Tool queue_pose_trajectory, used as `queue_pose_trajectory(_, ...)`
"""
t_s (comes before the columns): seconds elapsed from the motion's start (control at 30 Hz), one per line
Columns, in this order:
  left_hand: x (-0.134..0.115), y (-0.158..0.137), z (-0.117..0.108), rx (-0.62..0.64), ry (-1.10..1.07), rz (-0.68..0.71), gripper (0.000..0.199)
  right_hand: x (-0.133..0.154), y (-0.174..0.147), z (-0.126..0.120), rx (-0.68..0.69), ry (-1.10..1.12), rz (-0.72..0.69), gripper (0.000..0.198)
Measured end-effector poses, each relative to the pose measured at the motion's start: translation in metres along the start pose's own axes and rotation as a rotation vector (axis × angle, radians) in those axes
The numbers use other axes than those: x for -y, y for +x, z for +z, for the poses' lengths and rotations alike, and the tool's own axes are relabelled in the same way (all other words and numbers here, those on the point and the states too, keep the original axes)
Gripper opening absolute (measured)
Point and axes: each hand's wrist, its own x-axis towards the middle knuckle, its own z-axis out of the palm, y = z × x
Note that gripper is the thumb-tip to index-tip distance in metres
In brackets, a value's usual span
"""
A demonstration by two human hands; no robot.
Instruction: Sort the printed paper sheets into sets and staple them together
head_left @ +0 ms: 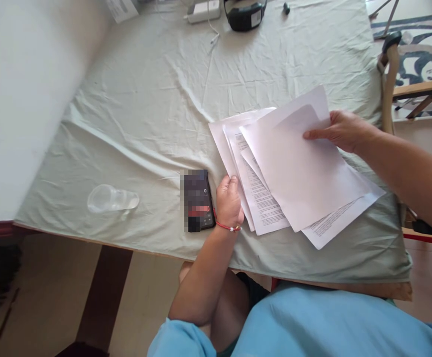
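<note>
White paper sheets (293, 171) were fanned over the pale green cloth (137, 104); the right hand (344, 131) pinched their right side, the left hand (230, 202) gripped their left edge, beside a dark device (201, 198). Too loose a pinch could have let the middle ones slip.

The head view looks forward and steeply down over the table (145, 124), from close above the left hand (229, 201) and right hand (347, 131) (the shirt (312, 322) fills the near edge), and takes in the wall (33, 99) at left.
</note>
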Motion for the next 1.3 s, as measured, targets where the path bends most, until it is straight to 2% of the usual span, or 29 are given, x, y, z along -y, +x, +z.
queue_pose_trajectory(0.1, 0.0, -0.001, 0.0, -0.048, 0.033, 0.03, 0.02, -0.001, 0.003, -0.005, -0.013, 0.027, -0.048, 0.041)
queue_pose_trajectory(0.27, -0.009, -0.006, -0.002, -0.094, 0.138, 0.197, 0.065, 0.0, 0.005, -0.014, -0.021, 0.102, -0.034, 0.046)
queue_pose_trajectory(0.33, -0.011, -0.006, -0.003, -0.086, 0.182, 0.246, 0.058, 0.001, 0.003, -0.014, -0.022, 0.117, -0.035, 0.046)
queue_pose_trajectory(0.43, -0.009, -0.003, -0.004, -0.121, 0.262, 0.241, 0.02, 0.002, 0.0, -0.011, -0.002, 0.155, -0.079, 0.047)
queue_pose_trajectory(0.5, -0.006, -0.001, -0.003, -0.154, 0.273, 0.221, 0.006, 0.001, -0.001, -0.009, 0.012, 0.181, -0.102, 0.05)
queue_pose_trajectory(0.77, -0.003, -0.001, 0.0, -0.098, 0.138, 0.151, 0.02, 0.002, -0.007, 0.005, -0.01, 0.245, -0.149, 0.05)
queue_pose_trajectory(0.93, 0.001, 0.002, -0.003, -0.1, 0.182, 0.139, 0.025, 0.005, -0.011, 0.013, 0.01, 0.241, -0.135, 0.05)
queue_pose_trajectory(1.13, 0.004, 0.005, -0.007, -0.161, 0.119, 0.093, 0.042, 0.005, -0.01, 0.013, -0.025, 0.209, -0.013, 0.045)
queue_pose_trajectory(1.3, 0.003, 0.005, -0.008, -0.122, 0.115, 0.113, 0.043, -0.004, -0.002, 0.007, -0.065, 0.124, -0.065, 0.036)
